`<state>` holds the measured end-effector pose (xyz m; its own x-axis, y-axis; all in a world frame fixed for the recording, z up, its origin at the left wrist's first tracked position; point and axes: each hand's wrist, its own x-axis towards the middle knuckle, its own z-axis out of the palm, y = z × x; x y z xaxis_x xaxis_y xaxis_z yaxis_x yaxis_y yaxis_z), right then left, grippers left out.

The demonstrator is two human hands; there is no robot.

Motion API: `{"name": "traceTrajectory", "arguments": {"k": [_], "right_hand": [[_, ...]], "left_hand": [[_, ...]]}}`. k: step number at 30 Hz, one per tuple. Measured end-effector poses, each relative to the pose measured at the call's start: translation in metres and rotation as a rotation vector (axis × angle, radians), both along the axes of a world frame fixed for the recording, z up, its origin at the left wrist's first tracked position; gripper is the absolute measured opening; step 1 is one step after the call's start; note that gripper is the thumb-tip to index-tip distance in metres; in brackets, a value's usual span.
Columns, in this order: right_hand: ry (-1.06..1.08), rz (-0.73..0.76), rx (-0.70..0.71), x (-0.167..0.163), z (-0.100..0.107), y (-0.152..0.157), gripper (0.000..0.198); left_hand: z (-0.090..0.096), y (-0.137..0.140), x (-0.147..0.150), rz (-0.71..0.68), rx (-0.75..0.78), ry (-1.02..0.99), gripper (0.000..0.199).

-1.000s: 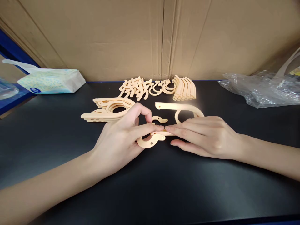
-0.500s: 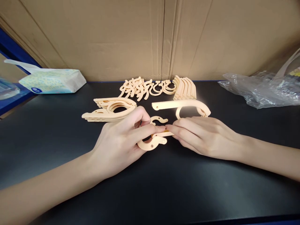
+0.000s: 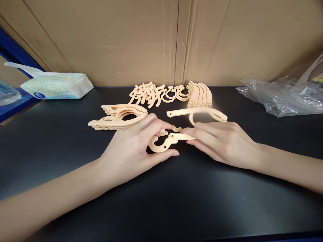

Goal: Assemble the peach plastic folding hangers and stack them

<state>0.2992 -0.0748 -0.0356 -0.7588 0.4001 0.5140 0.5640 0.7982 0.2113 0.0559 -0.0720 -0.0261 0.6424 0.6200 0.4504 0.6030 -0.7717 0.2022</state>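
Cream plastic parts of folding hangers lie around both hands. My right hand (image 3: 220,144) pinches a narrow hanger arm (image 3: 185,136) between thumb and fingers. At that arm's left end sits a curved hook piece (image 3: 158,148), overlapping it at a holed joint. My left hand (image 3: 133,144) is spread around the hook, thumb stretched below and index finger above, with the hook's curve near its palm. Behind the fingertips, another small curved piece (image 3: 176,129) shows in part. Just past my right hand lies a longer hanger arm (image 3: 196,111), with a curved piece under it.
Stacked folded hangers (image 3: 113,124) lie at left. Farther back are a heap of small hooks (image 3: 147,94) and a row of arms (image 3: 200,95). A tissue pack (image 3: 57,86) stands back left, a clear plastic bag (image 3: 280,95) back right. Cardboard (image 3: 126,40) walls the black table's rear.
My left thumb and index finger have parted from their pinch at the joint. The hook and arm have tilted and shifted slightly up; my right hand keeps its grip.
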Motion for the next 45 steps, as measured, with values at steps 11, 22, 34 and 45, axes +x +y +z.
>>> {"name": "traceTrajectory", "arguments": {"k": [11,22,34,45], "right_hand": [[0.028,-0.052,-0.134,0.0027,-0.0026,0.0038,0.026],[0.051,-0.023,-0.117,0.0022,-0.0016,0.0030,0.026],[0.020,0.022,-0.125,0.0012,0.0023,0.0013,0.027],[0.010,0.062,-0.163,0.0014,0.0011,0.0026,0.027]], "left_hand": [[0.0004,0.0055,-0.0030,0.052,-0.124,0.039,0.026],[0.0013,0.0060,-0.0030,-0.026,-0.153,0.054,0.030],[0.0063,0.0056,-0.0040,-0.089,-0.058,0.293,0.033],[0.0053,0.0036,-0.0033,-0.089,0.273,0.450,0.040]]}}
